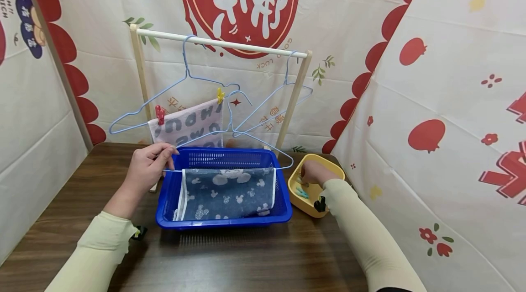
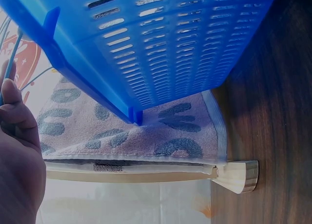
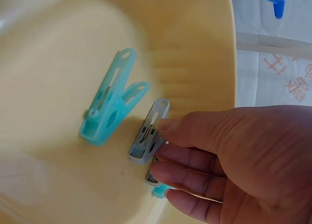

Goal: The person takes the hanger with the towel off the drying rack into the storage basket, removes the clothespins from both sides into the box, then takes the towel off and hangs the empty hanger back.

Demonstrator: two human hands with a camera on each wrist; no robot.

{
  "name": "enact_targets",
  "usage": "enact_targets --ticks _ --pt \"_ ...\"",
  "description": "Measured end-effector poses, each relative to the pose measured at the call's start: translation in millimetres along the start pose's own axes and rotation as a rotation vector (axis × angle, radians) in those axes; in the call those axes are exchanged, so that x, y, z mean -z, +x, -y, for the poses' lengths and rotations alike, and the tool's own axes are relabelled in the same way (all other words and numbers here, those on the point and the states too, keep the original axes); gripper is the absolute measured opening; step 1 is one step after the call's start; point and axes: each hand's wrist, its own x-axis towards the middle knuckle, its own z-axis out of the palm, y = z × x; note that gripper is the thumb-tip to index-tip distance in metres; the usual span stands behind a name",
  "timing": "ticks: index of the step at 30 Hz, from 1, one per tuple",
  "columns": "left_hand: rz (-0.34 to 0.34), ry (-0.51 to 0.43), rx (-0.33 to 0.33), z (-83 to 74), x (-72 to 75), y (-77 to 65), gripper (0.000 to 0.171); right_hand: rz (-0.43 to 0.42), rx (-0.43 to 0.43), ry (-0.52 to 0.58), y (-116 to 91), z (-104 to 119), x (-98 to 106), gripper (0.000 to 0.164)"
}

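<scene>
My left hand (image 1: 149, 166) pinches one end of a blue wire hanger (image 1: 283, 152), held over the blue basket (image 1: 223, 224). A dark blue-grey towel (image 1: 230, 196) with pale mouse-head patterns is draped over the hanger's bottom bar, its lower part inside the basket. Reaching into a yellow bin (image 1: 297, 203) at the right, my right hand (image 1: 316, 173) pinches a grey clothespin (image 3: 148, 131) between thumb and fingers. Beside it in the bin lies a teal clothespin (image 3: 109, 104); other clothespins are partly hidden under the fingers.
Behind the basket stands a wooden rack with a white rail (image 1: 222, 43). From it hang another blue hanger (image 1: 164, 91), bearing a pink lettered towel (image 1: 189, 123) with red (image 1: 160, 114) and yellow (image 1: 220, 95) clothespins, and a bare hanger (image 1: 263, 116) at right.
</scene>
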Motion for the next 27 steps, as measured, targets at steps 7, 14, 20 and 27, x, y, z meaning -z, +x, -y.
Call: enact_targets --ticks 7,14,20,27 --pt "-0.005 0.006 -0.013 2.3 0.2 -1.4 0.014 -0.015 0.048 0.058 12 -15 -3 0.012" --pt "-0.004 0.002 -0.02 2.5 -0.2 -0.9 0.014 -0.16 0.031 0.171 -2 -12 10 0.016" --pt "-0.002 0.005 -0.019 2.0 0.0 1.5 0.016 -0.409 -0.014 0.211 -33 28 33 0.018" --pt "-0.006 0.019 -0.008 3.0 1.9 0.6 0.015 -0.762 0.104 0.323 -62 80 53 0.016"
